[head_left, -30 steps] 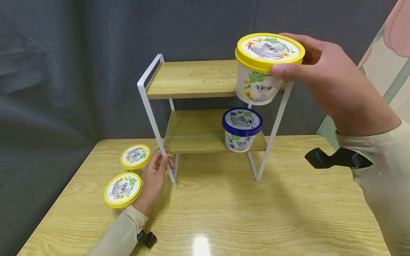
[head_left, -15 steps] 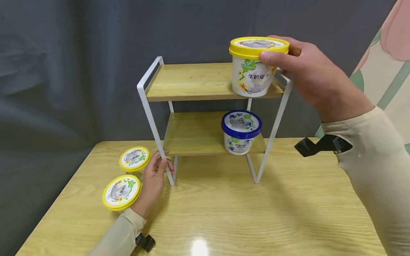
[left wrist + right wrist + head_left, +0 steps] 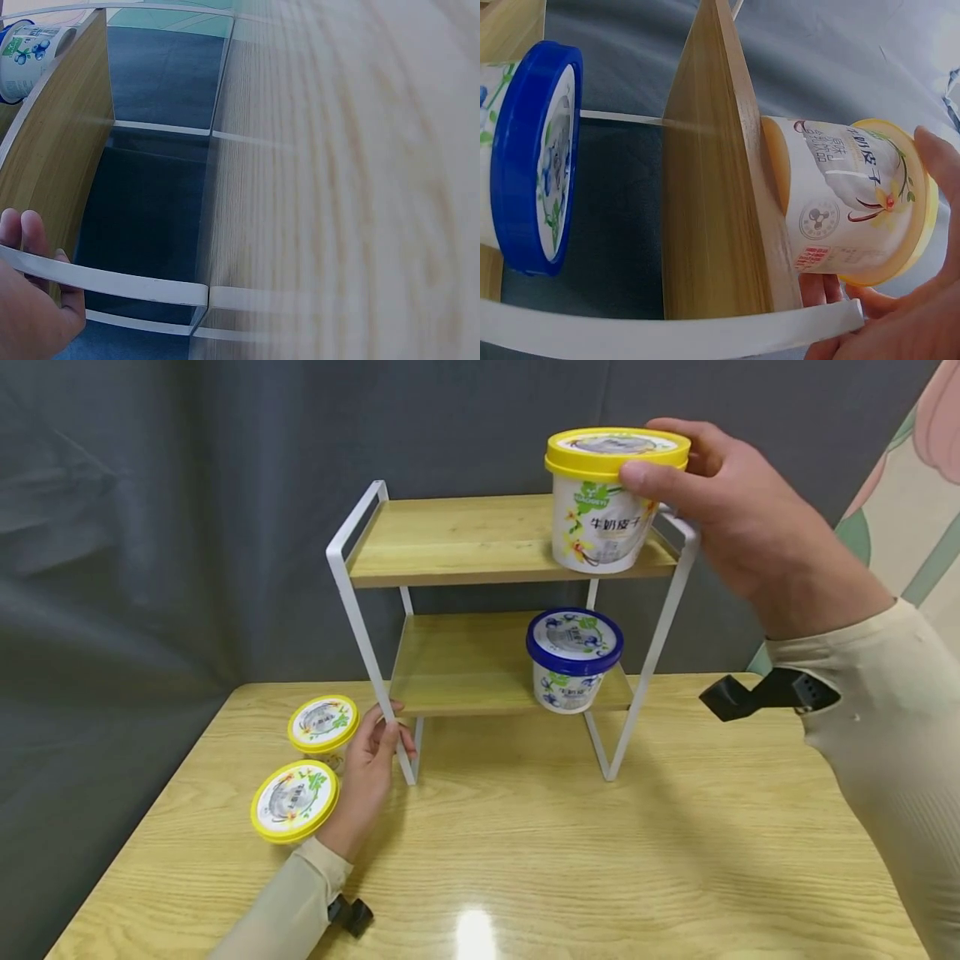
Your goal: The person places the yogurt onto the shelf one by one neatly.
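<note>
My right hand (image 3: 765, 518) grips a white paper tub with a yellow lid (image 3: 600, 522) by its lid, thumb in front. The tub is upright at the right end of the top shelf (image 3: 457, 535) of a two-tier rack. In the right wrist view, the base of this tub (image 3: 847, 199) sits right at the shelf's front edge. Low on the rack's left side, my left hand (image 3: 367, 777) holds the white metal leg (image 3: 360, 631), its fingers curled around it. The left wrist view also shows this hand (image 3: 34, 300) at the frame.
A blue-lidded tub (image 3: 573, 647) stands on the right of the lower shelf (image 3: 465, 664), below the held one. Two yellow-lidded tubs, one behind (image 3: 324, 724) and one in front (image 3: 294, 802), stand left of my left hand on the wooden table (image 3: 570, 852). A dark curtain (image 3: 225, 527) hangs behind.
My right hand has brought the yellow-lidded tub back from in front of the rack to the top shelf, and its lid now shows at a flatter angle. The left hand stays at the leg.
</note>
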Tool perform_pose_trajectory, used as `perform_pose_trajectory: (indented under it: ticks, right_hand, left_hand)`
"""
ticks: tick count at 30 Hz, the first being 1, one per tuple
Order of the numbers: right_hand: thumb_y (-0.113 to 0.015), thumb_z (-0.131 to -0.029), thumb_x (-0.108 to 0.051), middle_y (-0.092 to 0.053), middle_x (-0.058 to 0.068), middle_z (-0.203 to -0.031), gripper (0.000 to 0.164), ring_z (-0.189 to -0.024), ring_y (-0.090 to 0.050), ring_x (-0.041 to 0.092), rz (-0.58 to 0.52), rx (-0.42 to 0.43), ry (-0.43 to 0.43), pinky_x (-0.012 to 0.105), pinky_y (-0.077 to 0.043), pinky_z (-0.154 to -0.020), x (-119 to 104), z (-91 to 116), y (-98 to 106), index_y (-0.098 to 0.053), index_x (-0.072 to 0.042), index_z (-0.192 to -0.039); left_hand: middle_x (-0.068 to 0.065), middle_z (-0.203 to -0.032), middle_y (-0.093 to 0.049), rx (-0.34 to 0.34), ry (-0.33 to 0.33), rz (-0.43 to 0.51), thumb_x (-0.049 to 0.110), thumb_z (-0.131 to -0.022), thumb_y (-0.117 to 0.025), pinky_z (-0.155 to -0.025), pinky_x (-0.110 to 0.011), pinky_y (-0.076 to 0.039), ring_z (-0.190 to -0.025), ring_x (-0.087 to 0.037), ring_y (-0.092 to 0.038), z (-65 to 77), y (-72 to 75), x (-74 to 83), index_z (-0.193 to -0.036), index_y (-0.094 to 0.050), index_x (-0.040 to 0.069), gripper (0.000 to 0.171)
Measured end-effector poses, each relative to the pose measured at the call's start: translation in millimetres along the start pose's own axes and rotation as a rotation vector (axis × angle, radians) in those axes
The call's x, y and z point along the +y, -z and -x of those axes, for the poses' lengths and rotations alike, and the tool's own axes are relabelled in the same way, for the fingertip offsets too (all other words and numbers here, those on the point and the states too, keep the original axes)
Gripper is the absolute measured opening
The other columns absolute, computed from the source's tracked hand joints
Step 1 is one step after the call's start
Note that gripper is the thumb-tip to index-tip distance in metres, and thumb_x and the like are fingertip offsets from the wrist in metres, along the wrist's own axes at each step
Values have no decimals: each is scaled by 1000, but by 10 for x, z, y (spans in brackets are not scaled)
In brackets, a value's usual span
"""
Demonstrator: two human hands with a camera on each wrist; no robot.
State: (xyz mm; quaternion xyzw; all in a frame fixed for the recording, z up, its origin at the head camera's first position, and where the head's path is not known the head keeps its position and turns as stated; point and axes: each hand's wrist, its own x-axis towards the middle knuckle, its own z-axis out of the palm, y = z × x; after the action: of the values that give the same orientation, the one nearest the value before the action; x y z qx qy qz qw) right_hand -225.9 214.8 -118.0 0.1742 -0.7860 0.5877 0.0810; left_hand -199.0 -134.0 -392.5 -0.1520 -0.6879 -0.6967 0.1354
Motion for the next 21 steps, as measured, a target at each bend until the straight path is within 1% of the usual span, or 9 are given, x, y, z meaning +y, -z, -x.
perform_pose_trajectory:
  ticks: [2,4,6,9,11,14,16,19,21]
  right_hand:
    - [-61,-99,-21,-38,-1,-143,67,-132,-28,19,-52,13,4,37,-10,-127,8,9,-1,-25,-23,-155]
    - [-61,-99,-19,-35,1,-147,66,-133,-25,19,-126,29,23,32,-9,-125,21,36,3,-26,-23,-155]
    - [-60,-99,-17,-31,1,-152,64,-134,-21,18,-199,54,48,28,-9,-117,44,83,14,-27,-23,-155]
    - [-57,-101,-17,-26,1,-157,59,-136,-19,16,-244,92,73,31,-7,-106,106,195,34,-29,-22,-153]
    - [-57,-101,-17,-29,-1,-154,56,-134,-21,15,-265,119,79,30,-8,-102,172,291,44,-32,-20,-151]
    - [-58,-100,-16,-39,-1,-138,50,-125,-31,12,-287,165,86,28,-16,-97,304,441,42,-39,-17,-146]
    - [-59,-100,-15,-43,-1,-127,43,-118,-34,12,-293,191,86,27,-20,-92,403,535,35,-46,-16,-140]
    - [-59,-100,-12,-49,0,-118,32,-110,-39,12,-286,198,84,26,-26,-88,566,659,18,-53,-14,-132]
    - [-59,-100,-11,-51,-1,-115,30,-109,-41,13,-269,190,64,25,-28,-89,674,735,5,-55,-14,-130]
  left_hand:
    - [1,-79,-60,0,2,0,19,-108,-40,-74,-26,-53,-71,-13,-60,-2,1,1,-133,-48,4,30]
    - [2,-79,-60,1,2,-1,19,-108,-40,-73,-26,-53,-71,-12,-60,-5,-1,-1,-133,-48,4,30]
    - [2,-79,-60,0,-1,3,19,-108,-40,-73,-26,-53,-71,-11,-60,-7,-7,-1,-133,-47,4,30]
    - [3,-79,-60,-2,-6,7,19,-108,-40,-73,-25,-53,-71,-10,-60,-7,-18,-1,-132,-47,3,30]
    - [3,-78,-60,0,-10,9,19,-107,-40,-73,-25,-53,-70,-10,-60,-6,-26,4,-132,-47,2,30]
    - [3,-78,-60,1,-7,7,18,-108,-40,-73,-25,-53,-70,-9,-60,-6,-32,14,-132,-47,2,30]
    - [3,-78,-60,2,-2,6,18,-108,-40,-73,-25,-53,-70,-9,-60,-5,-32,21,-132,-47,2,31]
    - [3,-79,-60,3,9,7,19,-108,-40,-74,-25,-52,-71,-10,-60,-3,-22,16,-133,-47,3,31]
    - [2,-79,-60,3,9,7,20,-108,-40,-75,-26,-52,-71,-12,-60,-1,-14,9,-133,-47,3,31]
